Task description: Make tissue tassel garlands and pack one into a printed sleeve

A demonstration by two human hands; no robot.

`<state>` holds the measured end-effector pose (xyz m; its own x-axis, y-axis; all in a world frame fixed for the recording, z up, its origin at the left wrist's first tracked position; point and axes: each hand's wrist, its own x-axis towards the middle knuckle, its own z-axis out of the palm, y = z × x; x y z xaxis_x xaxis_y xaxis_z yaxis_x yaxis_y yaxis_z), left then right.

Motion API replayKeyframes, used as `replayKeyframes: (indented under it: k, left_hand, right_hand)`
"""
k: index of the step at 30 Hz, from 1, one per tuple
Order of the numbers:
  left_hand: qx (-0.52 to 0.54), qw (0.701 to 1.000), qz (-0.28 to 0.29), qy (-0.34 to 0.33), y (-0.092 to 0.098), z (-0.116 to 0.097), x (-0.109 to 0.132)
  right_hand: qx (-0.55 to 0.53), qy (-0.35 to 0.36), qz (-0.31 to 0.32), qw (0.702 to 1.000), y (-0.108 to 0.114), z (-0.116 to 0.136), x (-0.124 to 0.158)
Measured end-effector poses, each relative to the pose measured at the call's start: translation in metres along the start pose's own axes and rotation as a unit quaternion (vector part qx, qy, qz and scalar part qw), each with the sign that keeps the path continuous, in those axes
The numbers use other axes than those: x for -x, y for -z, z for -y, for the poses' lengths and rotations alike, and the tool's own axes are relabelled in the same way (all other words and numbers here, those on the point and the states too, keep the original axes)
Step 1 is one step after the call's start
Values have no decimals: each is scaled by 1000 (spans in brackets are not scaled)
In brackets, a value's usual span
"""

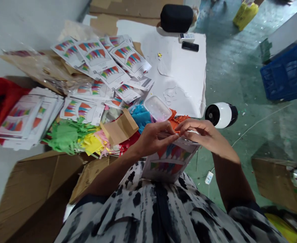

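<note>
A printed package [168, 162] with colourful tassel pictures rests upright against my lap, its top edge at my fingers. My left hand [157, 136] pinches at that top edge, thumb and fingers together. Close beside it, my right hand [199, 133] is closed on the same edge, its fingertips nearly meeting the left ones. Orange paper tassels [180, 118] lie just behind the hands. A clear plastic tub [158, 108] stands beyond my left hand, next to blue tassels [139, 114] and an open small cardboard box [119, 127].
Printed packages [95, 55] are piled on the table [186, 74], with more stacked at left [24, 114]. Green tassels [64, 135] lie near a large carton [37, 182]. A black case [176, 18] sits at the back. A white-and-black cylinder [221, 115] and blue crate [287, 72] are at right.
</note>
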<state>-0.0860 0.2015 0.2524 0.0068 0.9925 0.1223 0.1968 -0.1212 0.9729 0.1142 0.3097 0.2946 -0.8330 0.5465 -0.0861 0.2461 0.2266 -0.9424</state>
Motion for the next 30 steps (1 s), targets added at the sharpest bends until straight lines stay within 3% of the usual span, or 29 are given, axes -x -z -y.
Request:
replayKeyframes:
  k: [5, 9, 13, 16, 18, 22, 27, 30]
  left_hand:
    - [-11, 1000, 15, -13, -1, -1, -4]
    - [-16, 999, 30, -19, -3, -2, -8]
    - [-18, 999, 36, -19, -4, -2, -11]
    - [-22, 999, 24, -23, -3, 0, -10]
    - [-22, 999, 19, -22, -2, 1, -9]
    - [-7, 1000, 15, -14, -2, 3, -6]
    - [-6, 1000, 9, -9, -4, 3, -8]
    - [-3, 1000, 9, -16, -5, 2, -9]
  right_hand:
    - [17, 2, 107, 994, 16, 0, -10]
    - [97, 28, 171, 980, 29, 6, -16]
    - [209, 66, 143, 965, 34, 20, -14]
    - [236, 59, 69, 967, 33, 21, -9]
    - [209, 40, 27, 977, 31, 16, -5]
    - [154, 20, 53, 986, 21, 5, 3]
    - [108, 11, -33, 994, 7, 2, 11]
    - [56, -29, -25, 998, 4, -1, 13]
